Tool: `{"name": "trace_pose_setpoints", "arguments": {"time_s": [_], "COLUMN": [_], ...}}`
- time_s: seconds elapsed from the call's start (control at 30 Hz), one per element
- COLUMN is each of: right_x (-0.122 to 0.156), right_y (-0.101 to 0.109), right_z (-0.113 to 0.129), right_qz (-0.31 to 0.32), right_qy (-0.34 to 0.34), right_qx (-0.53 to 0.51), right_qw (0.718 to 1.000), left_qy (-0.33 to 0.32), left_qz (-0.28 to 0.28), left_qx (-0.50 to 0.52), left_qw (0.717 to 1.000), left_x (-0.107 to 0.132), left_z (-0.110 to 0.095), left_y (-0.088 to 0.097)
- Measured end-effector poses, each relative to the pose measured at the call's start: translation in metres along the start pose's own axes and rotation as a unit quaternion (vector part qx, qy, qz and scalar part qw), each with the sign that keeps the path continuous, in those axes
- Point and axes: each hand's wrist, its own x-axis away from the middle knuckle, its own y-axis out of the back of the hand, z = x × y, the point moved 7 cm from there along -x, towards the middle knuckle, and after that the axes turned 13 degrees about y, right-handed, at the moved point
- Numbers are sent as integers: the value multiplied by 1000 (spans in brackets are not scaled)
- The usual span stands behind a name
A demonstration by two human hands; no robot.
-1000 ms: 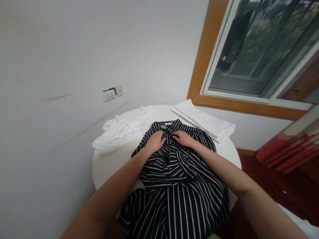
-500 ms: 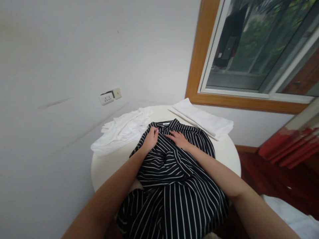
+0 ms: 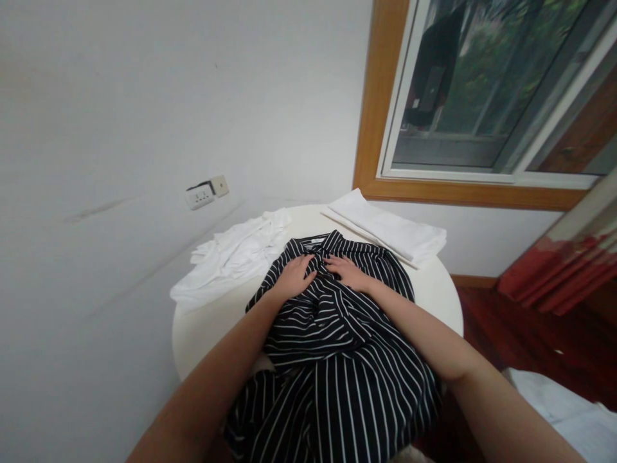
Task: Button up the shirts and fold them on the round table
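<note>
A black shirt with white stripes (image 3: 359, 386) is spread over the round white table (image 3: 197, 334), its collar toward the wall and its lower part hanging over the near edge. My left hand (image 3: 293, 278) lies flat on the shirt's left front, just below the collar, fingers stretched out. Close beside it, my right hand (image 3: 348, 271) rests on the right front with its fingers spread. Neither hand grips the cloth. Folds bunch up in the shirt's middle, between my forearms.
Rumpled white cloth (image 3: 236, 254) lies at the table's left. Folded white cloth (image 3: 388, 225) sits at the back right, below the window (image 3: 463, 96). A wall socket (image 3: 200, 195) is behind the table. White fabric (image 3: 563, 405) shows at lower right, and a red curtain (image 3: 554, 280) hangs beyond.
My left hand has let go of the shirt's edge near the collar and now lies flat, slightly lower. My right hand stays nearly in place. The view has shifted slightly.
</note>
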Motion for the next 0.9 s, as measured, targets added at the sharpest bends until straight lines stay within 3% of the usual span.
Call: {"name": "trace_pose_setpoints", "arguments": {"time_s": [0.2, 0.37, 0.6, 0.9], "right_x": [7, 18, 37, 46], "right_y": [-1, 1, 3, 3], "right_z": [-4, 9, 10, 4], "right_qz": [8, 33, 29, 58], "right_qy": [34, 67, -12, 31], "right_qx": [-9, 12, 84, 50], "right_qw": [999, 997, 996, 997], "left_qy": [-5, -17, -31, -71], "left_qz": [50, 89, 104, 147], "left_qx": [-68, -66, -49, -56], "left_qw": [996, 994, 993, 985], "left_x": [1, 2, 2, 4], "left_z": [5, 6, 10, 6], "left_y": [-11, -11, -11, -13]}}
